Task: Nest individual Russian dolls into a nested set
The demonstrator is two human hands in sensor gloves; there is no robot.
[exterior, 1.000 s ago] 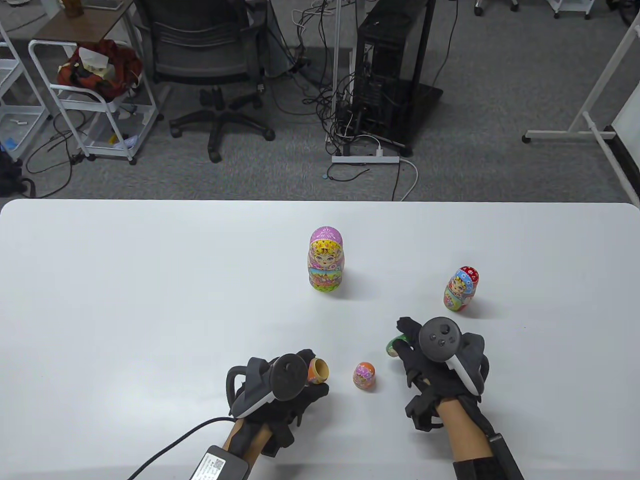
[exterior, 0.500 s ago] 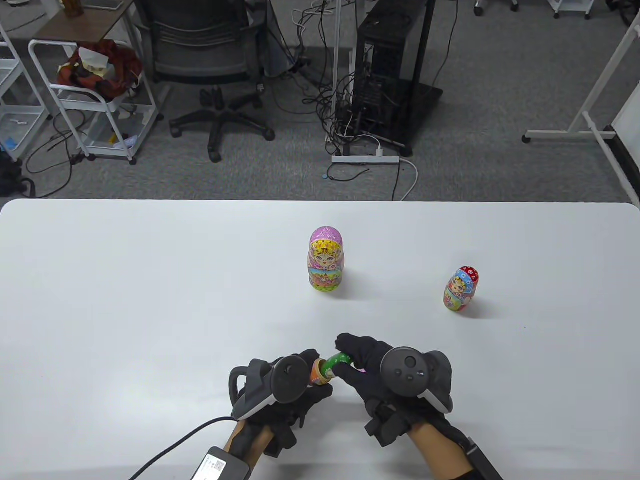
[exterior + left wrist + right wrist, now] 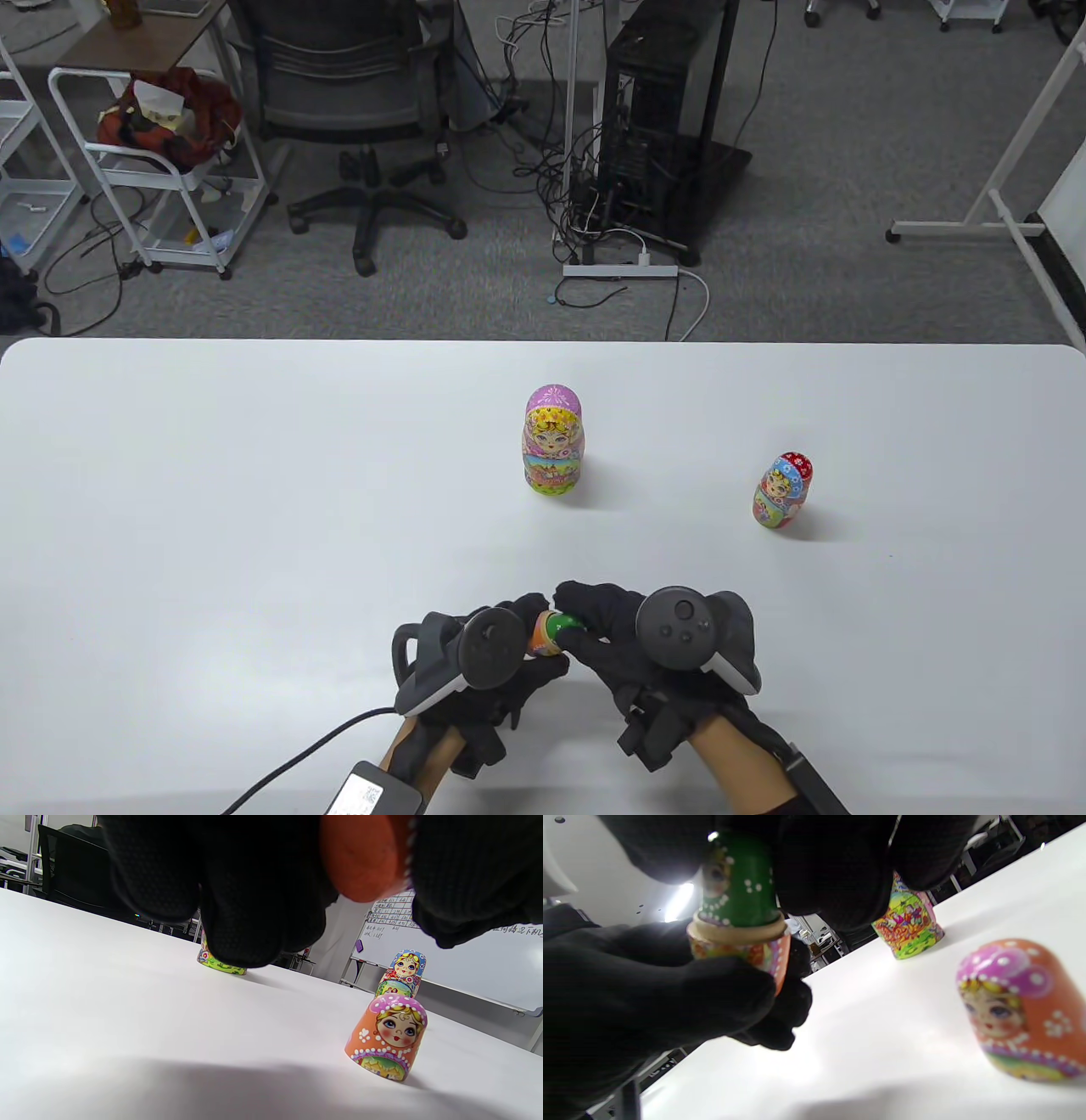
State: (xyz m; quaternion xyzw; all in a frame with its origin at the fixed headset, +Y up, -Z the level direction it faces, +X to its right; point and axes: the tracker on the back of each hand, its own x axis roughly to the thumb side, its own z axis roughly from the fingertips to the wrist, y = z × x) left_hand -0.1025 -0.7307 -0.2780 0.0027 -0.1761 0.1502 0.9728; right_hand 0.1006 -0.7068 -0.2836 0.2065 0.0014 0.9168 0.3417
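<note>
Green doll (image 3: 739, 878) sits partly seated in the orange bottom half (image 3: 742, 952), raised above the worktop (image 3: 254, 509) between my hands. My left hand (image 3: 488, 658) grips the orange half; my right hand (image 3: 632, 637) pinches the green doll from above. If I push it in crooked, I reckon it could jam on the wooden rim or slip out and roll. Just right of the hands, the orange top half (image 3: 388, 1035) stands waiting, hidden under my right hand in the table view.
</note>
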